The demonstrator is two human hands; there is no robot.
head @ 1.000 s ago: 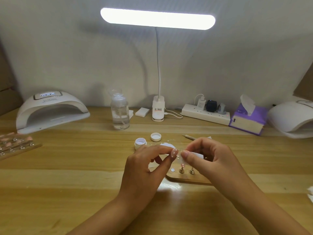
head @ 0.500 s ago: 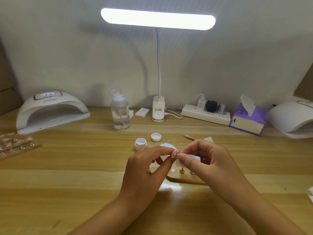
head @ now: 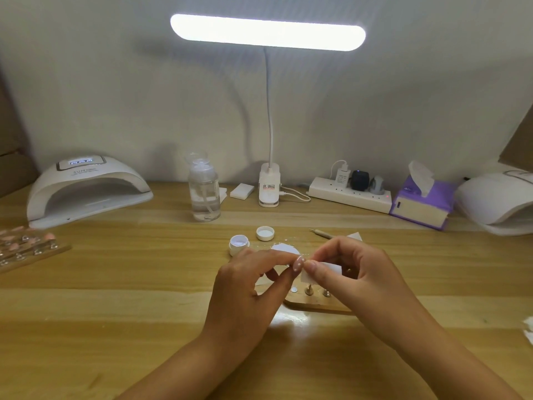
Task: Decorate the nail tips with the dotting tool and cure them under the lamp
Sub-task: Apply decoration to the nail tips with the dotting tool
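Pale-pink nail tip [head: 298, 263], white specks on its face, sits between our two hands, above the wooden holder [head: 314, 306]. It is small, and we cannot fully tell it apart from the fingernail beside it.

Left hand [head: 248, 287]: thumb and forefinger curled, pinching the tip at its end. Right hand [head: 353, 274]: fingers curled round a small white pad [head: 321, 273], forefinger touching the tip. We cannot tell whether the pad meets the tip's face.

Handling, our judgement:
- The tip is thin moulded plastic, almost weightless and springy rather than stiff.
- Its surface is glossy and slippery, and any uncured dots would smear at a touch.
- We take it by the side edges or the underside, never the decorated face.
- We pinch lightly, since a hard squeeze may flick it away.

Metal studs [head: 309, 290] stand bare on the holder, just below the right fingers. We judge them the likely seat for the tip.

Dotting tool [head: 319, 232] lies on the table [head: 115, 327] beyond the right hand, touched by neither hand. Open jar [head: 238, 243] and its lid [head: 264, 234] lie near it. Curing lamp [head: 86, 192] stands far left, well apart, display lit.
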